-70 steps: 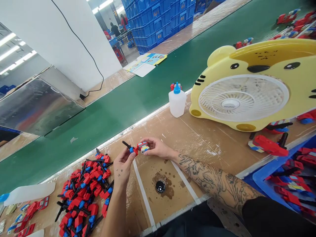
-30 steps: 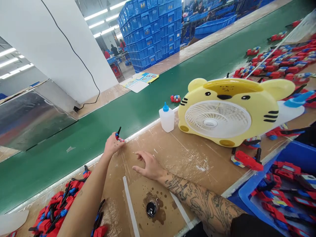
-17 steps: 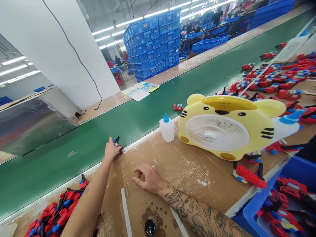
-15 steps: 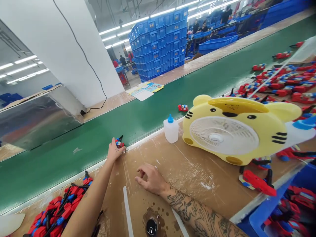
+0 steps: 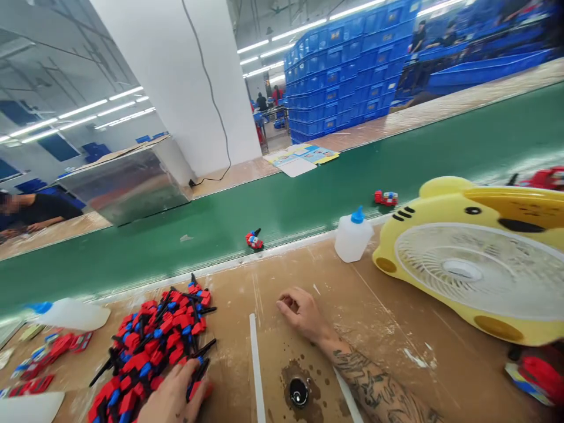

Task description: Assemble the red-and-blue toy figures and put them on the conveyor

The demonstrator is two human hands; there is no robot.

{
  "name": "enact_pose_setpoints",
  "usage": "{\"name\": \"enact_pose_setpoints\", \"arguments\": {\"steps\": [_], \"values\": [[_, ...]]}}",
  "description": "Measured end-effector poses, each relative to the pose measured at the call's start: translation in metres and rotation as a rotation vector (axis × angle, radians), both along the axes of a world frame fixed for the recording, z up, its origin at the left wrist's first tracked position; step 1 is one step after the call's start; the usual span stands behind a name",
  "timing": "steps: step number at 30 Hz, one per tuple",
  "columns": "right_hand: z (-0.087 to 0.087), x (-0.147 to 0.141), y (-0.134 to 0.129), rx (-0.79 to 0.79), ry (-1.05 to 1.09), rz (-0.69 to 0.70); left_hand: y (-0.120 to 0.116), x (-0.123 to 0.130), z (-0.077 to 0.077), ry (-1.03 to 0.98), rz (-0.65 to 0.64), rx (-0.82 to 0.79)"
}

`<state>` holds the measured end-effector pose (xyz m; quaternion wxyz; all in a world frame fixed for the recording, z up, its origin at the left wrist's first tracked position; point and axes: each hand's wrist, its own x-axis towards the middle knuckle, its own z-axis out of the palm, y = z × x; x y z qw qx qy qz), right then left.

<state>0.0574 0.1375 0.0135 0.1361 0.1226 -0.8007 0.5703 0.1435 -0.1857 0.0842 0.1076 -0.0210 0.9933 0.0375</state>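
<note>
My left hand (image 5: 174, 393) reaches into the heap of red, blue and black plastic toy parts (image 5: 152, 338) at the lower left. Its thumb and fingers close round a red and black toy part (image 5: 198, 379), partly hidden by the hand. Loosely curled, my right hand (image 5: 304, 314) rests over the brown table, with no object visible in its hollow. Below it, a small round cup of dark liquid (image 5: 298, 392) sits among wet spots. A small red and blue toy (image 5: 254, 239) with a black stick lies on the green conveyor belt (image 5: 211, 226), apart from both hands.
A white bottle with a blue cap (image 5: 353, 235) stands beside a yellow animal-faced fan (image 5: 476, 264) at right. Another red toy (image 5: 386, 198) lies on the belt. A second bottle (image 5: 74, 313) lies at left. Blue crates (image 5: 343, 76) stand stacked behind; a person (image 5: 44, 211) sits at far left.
My left hand has let go of the toy on the belt and come back to the heap, closing on a part there. The view has swung left. My right hand stays curled over the table.
</note>
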Motion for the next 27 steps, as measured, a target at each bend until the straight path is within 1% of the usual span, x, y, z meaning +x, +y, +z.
{"name": "enact_pose_setpoints", "arguments": {"steps": [1,3,5,7,10,13,14,16,18,20,24,26,27], "values": [[-0.001,0.0,0.0,-0.002,-0.014,0.002,-0.003,0.012,-0.008,-0.005,0.004,0.0],[-0.002,0.0,0.0,-0.009,-0.048,0.001,-0.003,0.028,-0.025,-0.039,-0.005,0.001],[-0.004,0.0,-0.001,-0.014,-0.083,-0.009,0.002,0.036,-0.038,-0.079,-0.03,0.03],[-0.005,0.0,-0.001,-0.017,-0.112,-0.031,0.01,0.038,-0.043,-0.064,-0.056,0.089],[-0.007,0.0,-0.001,-0.033,-0.142,-0.077,0.023,0.037,-0.04,0.029,-0.108,0.195],[-0.006,0.0,0.0,-0.044,-0.144,-0.088,0.033,0.03,-0.029,0.184,-0.129,0.4],[-0.005,0.0,0.0,-0.039,-0.143,-0.082,0.035,0.026,-0.025,0.246,-0.106,0.49],[-0.003,0.001,0.0,-0.024,-0.14,-0.078,0.039,0.019,-0.019,0.353,-0.019,0.654],[-0.003,0.003,0.001,-0.011,-0.143,-0.092,0.042,0.013,-0.019,0.423,0.059,0.748],[-0.005,0.004,0.003,0.004,-0.165,-0.123,0.042,0.011,-0.028,0.444,0.065,0.764],[-0.012,-0.001,0.012,0.073,-0.266,-0.188,0.04,0.016,-0.059,0.419,-0.018,0.688],[-0.015,-0.003,0.015,0.089,-0.316,-0.19,0.039,0.019,-0.07,0.431,-0.009,0.683],[-0.017,-0.005,0.016,0.087,-0.327,-0.191,0.039,0.02,-0.073,0.437,0.003,0.696]]}}
